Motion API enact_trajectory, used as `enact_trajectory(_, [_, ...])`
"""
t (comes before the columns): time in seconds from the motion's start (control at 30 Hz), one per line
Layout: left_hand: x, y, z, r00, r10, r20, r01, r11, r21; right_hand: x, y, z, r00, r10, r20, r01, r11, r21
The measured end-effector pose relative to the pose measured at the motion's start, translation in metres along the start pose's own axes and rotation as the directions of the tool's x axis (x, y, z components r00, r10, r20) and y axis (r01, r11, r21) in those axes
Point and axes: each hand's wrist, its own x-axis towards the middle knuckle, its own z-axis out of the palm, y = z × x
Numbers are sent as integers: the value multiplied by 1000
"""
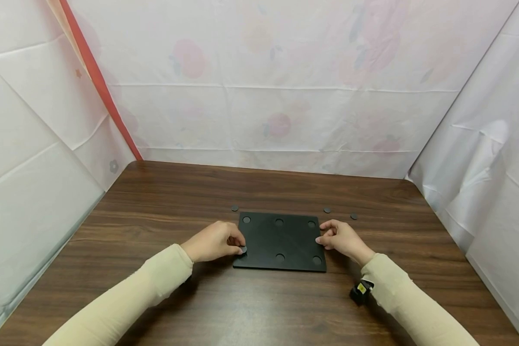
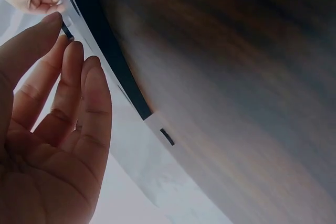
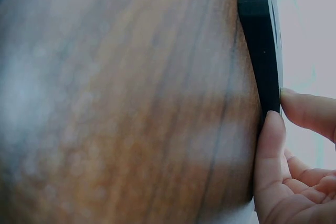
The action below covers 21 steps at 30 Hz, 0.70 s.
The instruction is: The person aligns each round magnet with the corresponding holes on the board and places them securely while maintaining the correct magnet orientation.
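Observation:
A flat black board [image 1: 296, 240] lies on the table, with round recesses along its far and near sides. Between thumb and fingertip, my left hand [image 1: 216, 242] pinches a small dark disc [image 1: 243, 250] over the board's near left corner. The left wrist view shows that disc [image 2: 66, 30] edge-on, tilted against the board. My right hand [image 1: 343, 239] holds the board's right edge; in the right wrist view its thumb lies at the top edge and a finger against the side [image 3: 260, 51]. A greyish disc [image 1: 246, 219] shows in the far left recess.
Loose dark discs lie beyond the board on the brown wooden table [image 1: 181, 192]: one disc [image 1: 235, 208] near its far left corner, another disc [image 1: 327, 210] and a third disc [image 1: 353, 216] off its far right corner. White patterned curtains [image 1: 259, 110] surround the table's back and sides.

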Motion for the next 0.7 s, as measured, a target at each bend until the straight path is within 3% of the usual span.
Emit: enact_trajectory(0.7, [0,-1,10,999,37,7,-37,998,51,0,1,1,1000,9,-1,-9,1000,1])
